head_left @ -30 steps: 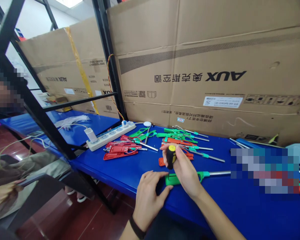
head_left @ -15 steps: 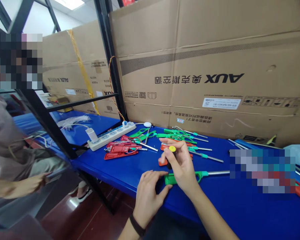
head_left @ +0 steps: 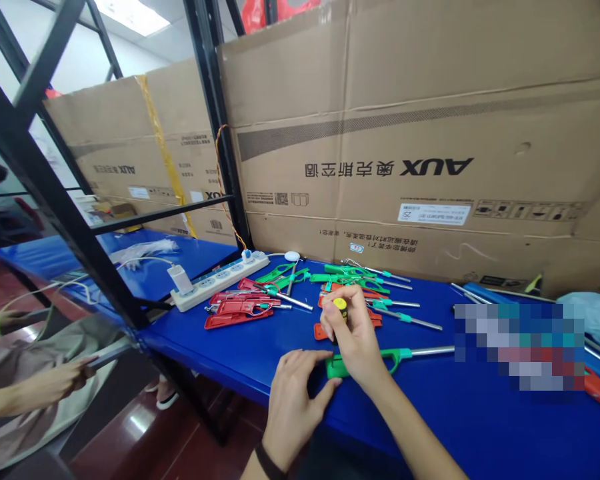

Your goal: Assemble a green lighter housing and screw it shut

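Note:
My right hand (head_left: 354, 333) is wrapped round a black screwdriver with a yellow cap (head_left: 340, 307), held upright with its tip down on a green long-nosed lighter (head_left: 380, 357). That lighter lies across the blue table (head_left: 260, 340) with its metal tube pointing right. My left hand (head_left: 295, 400) rests on the table edge, thumb and fingertips pinching the lighter's green handle end. A dark band sits on my left wrist.
Several red and green lighters (head_left: 245, 307) lie in a pile behind my hands. A white power strip (head_left: 220, 280) with a plugged charger lies to the left. Big cardboard boxes (head_left: 405, 133) stand behind. A black rack post (head_left: 55, 200) crosses left. Another person's hand (head_left: 55, 383) holds a phone at lower left.
My right hand has tilted the screwdriver more upright over the lighter handle. The person at left has shifted lower. The view has drifted slightly.

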Available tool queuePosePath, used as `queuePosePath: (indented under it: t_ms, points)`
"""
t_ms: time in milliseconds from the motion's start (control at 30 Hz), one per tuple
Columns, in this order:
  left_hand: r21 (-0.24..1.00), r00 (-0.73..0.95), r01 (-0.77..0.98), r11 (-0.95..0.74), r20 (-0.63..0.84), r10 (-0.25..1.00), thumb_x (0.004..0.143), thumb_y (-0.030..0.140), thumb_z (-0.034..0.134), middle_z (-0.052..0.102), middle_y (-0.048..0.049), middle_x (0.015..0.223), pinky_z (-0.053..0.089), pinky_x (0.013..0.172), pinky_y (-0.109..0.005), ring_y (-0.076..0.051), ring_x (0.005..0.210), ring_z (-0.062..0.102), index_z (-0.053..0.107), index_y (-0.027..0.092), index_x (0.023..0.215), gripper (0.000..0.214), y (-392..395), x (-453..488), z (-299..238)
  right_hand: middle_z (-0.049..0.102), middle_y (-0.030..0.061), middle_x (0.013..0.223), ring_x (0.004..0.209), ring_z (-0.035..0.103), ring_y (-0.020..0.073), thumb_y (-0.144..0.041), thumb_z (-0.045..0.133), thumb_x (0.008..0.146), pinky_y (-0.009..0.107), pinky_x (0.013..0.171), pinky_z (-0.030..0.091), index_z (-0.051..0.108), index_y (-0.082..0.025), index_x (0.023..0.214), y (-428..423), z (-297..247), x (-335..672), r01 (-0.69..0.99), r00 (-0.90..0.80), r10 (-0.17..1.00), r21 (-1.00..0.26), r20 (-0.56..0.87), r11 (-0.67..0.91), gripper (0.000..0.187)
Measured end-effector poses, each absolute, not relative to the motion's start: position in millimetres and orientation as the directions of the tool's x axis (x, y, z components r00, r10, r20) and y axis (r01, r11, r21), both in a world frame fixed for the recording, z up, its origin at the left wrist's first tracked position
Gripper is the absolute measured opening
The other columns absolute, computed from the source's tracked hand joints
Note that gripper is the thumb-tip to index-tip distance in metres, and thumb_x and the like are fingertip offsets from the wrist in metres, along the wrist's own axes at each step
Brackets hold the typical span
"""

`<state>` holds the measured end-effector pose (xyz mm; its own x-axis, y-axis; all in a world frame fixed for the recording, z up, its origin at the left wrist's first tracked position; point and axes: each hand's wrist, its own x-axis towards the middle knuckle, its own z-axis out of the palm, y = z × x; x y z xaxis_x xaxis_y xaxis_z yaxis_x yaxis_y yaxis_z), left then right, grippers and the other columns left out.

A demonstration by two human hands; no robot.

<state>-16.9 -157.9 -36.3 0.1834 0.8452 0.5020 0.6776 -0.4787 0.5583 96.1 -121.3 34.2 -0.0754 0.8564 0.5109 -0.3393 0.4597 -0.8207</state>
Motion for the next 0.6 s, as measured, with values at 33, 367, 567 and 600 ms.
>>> queuePosePath:
  t_ms: [33,367,567,600]
  points:
    - [0.556,0.184,0.679,-0.48,0.505,0.844,0.076,0.022,0.069,0.068,-0.0021,0.096,0.045,0.085,-0.04,-0.024,0.092,0.06,0.062,0.024,0.1,0.026,-157.6,-17.2,-36.5,0.044,-0.0056,0.066,0.05,0.04,0.0097,-0.045,0.043,0.092,0.024,0.048,0.033,0.045,-0.025,0.088,-121.5,33.8,96.7,-0.331,-0.105,0.865,-0.837,0.491,0.435,0.02]
    - [0.559,0.183,0.678,-0.477,0.5,0.847,0.075,0.022,0.069,0.068,-0.002,0.094,0.045,0.084,-0.039,-0.023,0.09,0.061,0.063,0.024,0.1,0.025,-160.9,-17.5,-33.3,0.051,-0.003,0.088,0.051,0.045,0.0067,-0.036,0.057,0.086,0.024,0.052,0.04,0.041,-0.026,0.084,-126.1,33.7,97.1,-0.326,0.01,0.837,-0.79,0.547,0.52,0.02]
    - [0.559,0.175,0.684,-0.468,0.498,0.85,0.075,0.022,0.07,0.068,-0.0019,0.095,0.045,0.084,-0.04,-0.023,0.089,0.06,0.062,0.024,0.101,0.027,-160.3,-17.6,-32.7,0.053,0.0042,0.086,0.075,0.053,0.0162,-0.048,0.036,0.093,0.03,0.063,0.044,0.054,-0.023,0.09,-127.8,32.1,100.6,-0.204,-0.082,0.856,-0.85,0.51,0.486,0.031]
    - [0.559,0.178,0.685,-0.468,0.495,0.851,0.075,0.021,0.07,0.068,-0.0019,0.095,0.045,0.084,-0.04,-0.023,0.088,0.06,0.062,0.024,0.1,0.026,-159.8,-17.4,-32.8,0.052,0.0056,0.098,0.079,0.054,0.016,-0.045,0.044,0.091,0.031,0.066,0.045,0.053,-0.024,0.088,-127.8,32.5,100.3,-0.202,-0.041,0.844,-0.831,0.536,0.518,0.024]
